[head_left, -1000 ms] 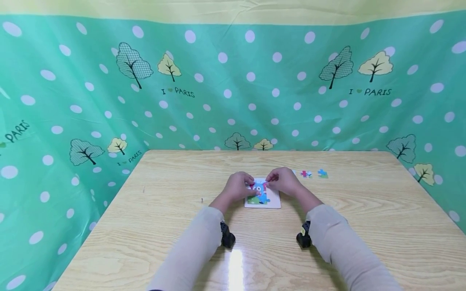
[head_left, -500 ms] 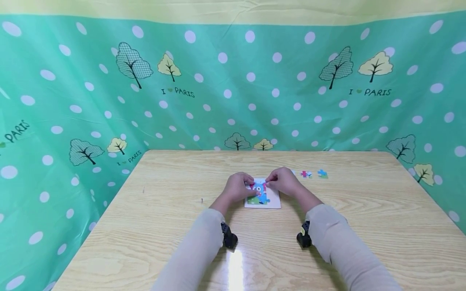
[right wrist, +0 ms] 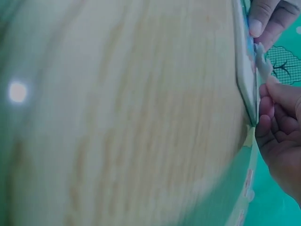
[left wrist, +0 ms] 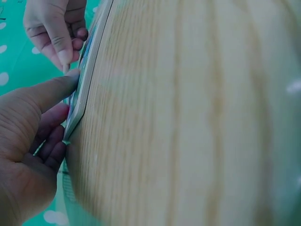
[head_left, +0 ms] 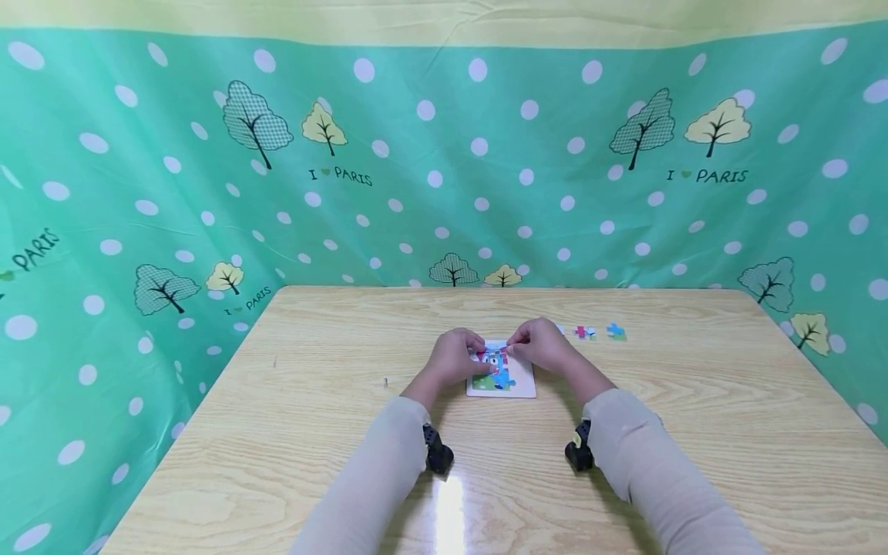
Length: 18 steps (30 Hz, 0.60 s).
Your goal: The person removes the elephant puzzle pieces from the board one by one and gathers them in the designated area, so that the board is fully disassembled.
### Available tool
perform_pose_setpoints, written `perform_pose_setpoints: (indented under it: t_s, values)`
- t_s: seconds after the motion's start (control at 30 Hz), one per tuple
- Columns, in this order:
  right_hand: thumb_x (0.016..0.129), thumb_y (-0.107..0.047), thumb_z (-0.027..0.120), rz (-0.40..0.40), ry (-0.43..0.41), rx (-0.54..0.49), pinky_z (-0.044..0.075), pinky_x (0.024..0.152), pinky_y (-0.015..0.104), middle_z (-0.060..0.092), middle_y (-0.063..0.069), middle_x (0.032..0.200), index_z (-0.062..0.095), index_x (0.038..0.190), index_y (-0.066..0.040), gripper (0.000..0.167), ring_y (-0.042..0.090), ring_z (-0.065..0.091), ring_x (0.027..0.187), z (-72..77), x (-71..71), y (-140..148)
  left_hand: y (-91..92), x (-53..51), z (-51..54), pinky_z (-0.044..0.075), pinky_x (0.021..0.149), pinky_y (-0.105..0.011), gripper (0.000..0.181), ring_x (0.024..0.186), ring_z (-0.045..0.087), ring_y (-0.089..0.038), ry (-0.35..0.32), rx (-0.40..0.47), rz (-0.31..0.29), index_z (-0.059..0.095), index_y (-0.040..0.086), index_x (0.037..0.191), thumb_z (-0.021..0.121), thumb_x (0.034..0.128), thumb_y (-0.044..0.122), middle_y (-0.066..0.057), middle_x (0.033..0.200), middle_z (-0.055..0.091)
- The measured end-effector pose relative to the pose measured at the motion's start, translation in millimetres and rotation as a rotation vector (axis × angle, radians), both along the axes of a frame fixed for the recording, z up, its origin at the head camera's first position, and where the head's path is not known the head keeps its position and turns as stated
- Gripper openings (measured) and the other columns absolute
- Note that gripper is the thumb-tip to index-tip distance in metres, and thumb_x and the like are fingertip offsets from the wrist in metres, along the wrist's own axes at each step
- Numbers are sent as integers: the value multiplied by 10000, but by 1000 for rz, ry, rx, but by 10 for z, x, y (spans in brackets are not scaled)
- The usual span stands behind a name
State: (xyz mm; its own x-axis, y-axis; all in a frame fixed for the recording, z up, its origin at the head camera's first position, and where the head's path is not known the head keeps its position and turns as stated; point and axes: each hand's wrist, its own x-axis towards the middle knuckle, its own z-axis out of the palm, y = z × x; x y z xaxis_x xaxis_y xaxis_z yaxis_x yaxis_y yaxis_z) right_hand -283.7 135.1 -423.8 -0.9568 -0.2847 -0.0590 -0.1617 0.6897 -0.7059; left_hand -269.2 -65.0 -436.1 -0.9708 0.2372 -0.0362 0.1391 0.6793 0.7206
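Observation:
In the head view, a white puzzle board (head_left: 525, 383) lies mid-table, its left part covered by a blue cartoon picture (head_left: 501, 380). The left hand (head_left: 452, 358) grips the board's left side, thumb over the picture and fingers at the far edge. Opposite it, the right hand (head_left: 546, 346) pinches a small puzzle piece (right wrist: 263, 64) between thumb and fingertips; the right wrist view shows it tilted against the board's face. Both hands' fingertips are close together above the picture, and they hide part of it.
Loose puzzle pieces lie right of the board: a red and white one (head_left: 584, 332) and a blue and green one (head_left: 615, 331). A white bit shows behind the right hand. A tiny dark object (head_left: 386, 382) lies to the left. A green patterned cloth (head_left: 388, 177) hangs behind the table.
Both hands have stayed almost in place. Around the right fingertips, the picture's upper part looks different, with the pinched piece seemingly shifted slightly over the cartoon face.

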Motion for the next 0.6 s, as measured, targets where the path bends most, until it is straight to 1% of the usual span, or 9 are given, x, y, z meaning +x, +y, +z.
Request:
perform_pose_setpoints:
  t_s: [0.13, 0.27, 0.33, 0.5, 0.6]
  values:
    - [888, -98, 721, 2, -8, 8, 510, 775, 332, 682, 10, 856, 749, 892, -85, 31, 175, 595, 813, -6, 1, 5, -4, 1, 0, 466, 981, -324, 328, 1087, 583, -192, 9, -7, -8, 755, 72, 990, 863, 750, 269, 19, 1101, 640]
    - [881, -106, 729, -8, -6, -14, 517, 818, 354, 696, 15, 892, 756, 922, -87, 53, 184, 614, 858, -12, 15, 29, -8, -2, -3, 468, 976, -317, 318, 1079, 584, -184, 10, -15, -11, 758, 88, 999, 856, 760, 274, 30, 1092, 642]
    - [882, -107, 728, -17, -4, -31, 525, 810, 352, 700, 23, 916, 758, 945, -87, 73, 187, 617, 873, -7, 28, 54, -9, -1, 3, 468, 978, -322, 317, 1080, 584, -183, 7, -15, -12, 758, 95, 1001, 854, 762, 280, 33, 1091, 644]
    - [900, -110, 709, -54, -10, -70, 536, 722, 315, 695, 41, 958, 759, 991, -99, 105, 189, 614, 848, -8, 58, 129, -12, 3, -5, 454, 999, -341, 322, 1102, 580, -194, 19, -20, -22, 755, 90, 1004, 852, 763, 281, 22, 1112, 650]
    - [910, -116, 697, -74, -23, -79, 532, 720, 304, 688, 36, 984, 758, 1006, -127, 114, 191, 608, 865, -5, 70, 169, -15, -5, -26, 434, 1022, -351, 337, 1129, 570, -201, 37, -32, -32, 752, 84, 1012, 852, 760, 284, 15, 1133, 652]
